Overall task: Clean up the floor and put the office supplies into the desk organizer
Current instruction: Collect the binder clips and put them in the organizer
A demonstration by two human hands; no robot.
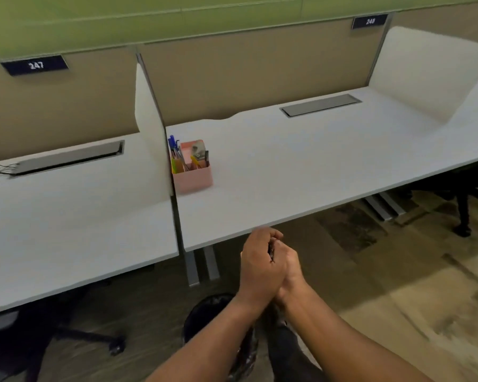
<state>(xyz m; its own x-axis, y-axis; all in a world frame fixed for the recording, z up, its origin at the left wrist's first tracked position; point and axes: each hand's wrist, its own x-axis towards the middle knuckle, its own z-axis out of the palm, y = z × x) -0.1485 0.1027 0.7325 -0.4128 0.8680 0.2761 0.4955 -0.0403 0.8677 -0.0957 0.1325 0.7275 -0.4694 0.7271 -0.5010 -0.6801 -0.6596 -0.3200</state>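
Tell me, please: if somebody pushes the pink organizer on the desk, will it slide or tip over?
The pink organizer looks low and boxy, so it would probably slide on the smooth desk. It seems light plastic. The tall pens may rattle or lean.

Desk (315, 172): smooth matt white laminate, showing no gloss. Organizer (193, 176) on desk: pink matt plastic. Grommet cover (320, 105) set into desk at the back: grey brushed metal. Partition (260, 73) behind desk: tan cloth, looking finely woven. Floor (398, 285) under desk: rough mottled carpet.
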